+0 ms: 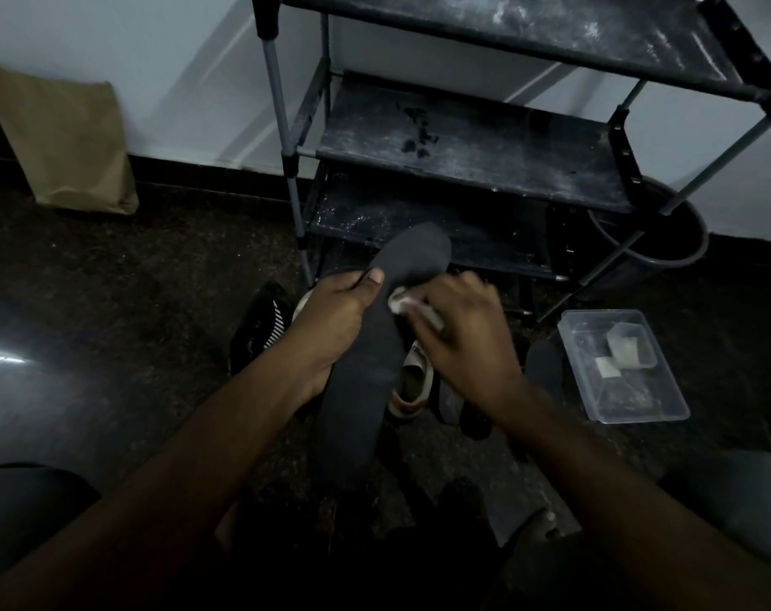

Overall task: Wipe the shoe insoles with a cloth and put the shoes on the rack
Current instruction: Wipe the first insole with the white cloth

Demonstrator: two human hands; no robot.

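Observation:
My left hand [335, 319] grips a long dark insole [375, 346] by its left edge, thumb on top, holding it above the floor. A small white cloth [401, 302] is pressed onto the insole's upper half by my right hand [463, 337]. Below the hands on the floor lie a black shoe with white stripes [260, 328], a beige shoe [412, 381] and another dark insole [544, 363]. The dusty black shoe rack [467, 143] stands just beyond, its shelves bare.
A clear plastic box [626, 394] with folded cloths sits on the floor at right. A dark round bucket [665, 231] stands behind the rack's right leg. A brown paper bag [62, 138] leans on the wall at left. My knees frame the bottom.

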